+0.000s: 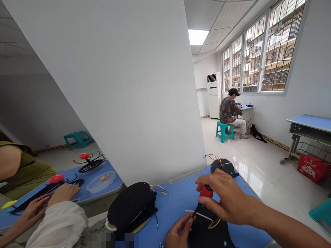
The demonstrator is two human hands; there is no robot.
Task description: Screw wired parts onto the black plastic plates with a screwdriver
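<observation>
**Two hands on a black wired base at a blue desk**

Head view, lower right: right hand (227, 198) curled down over a red knob (206, 191), thumb and fingers wrapped around it — closed on the knob. Below the knob, a flat black base (207, 230) lying on the blue desk (176, 203), with white, yellow and red wires (210, 220) running across its top. Left hand (178, 232) low at the frame's edge, fingertips pinched together on the end of a thin white wire at the left rim of the base. Knob and base just in front of the body, near the desk's front edge.

Further back on the same desk, near its far corner, a second black disc (222, 166) with red and yellow leads sticking up. To the left, a stack of black round pieces (131, 208) trailing coloured wires, hanging partly over the desk's left edge.

Left side of the view: another blue table (85, 193), with a co-worker's hands (51, 199) resting on a long black part beside a red ball (56, 178). Near them a clear dish (102, 182) holding small bits — too small to tell what — and a black ring with a red ball on a stalk.

Middle: a broad white pillar (129, 86). Beyond it, a seated person (230, 110) on a teal stool at a desk under the barred windows, well apart from everything in the foreground.
</observation>
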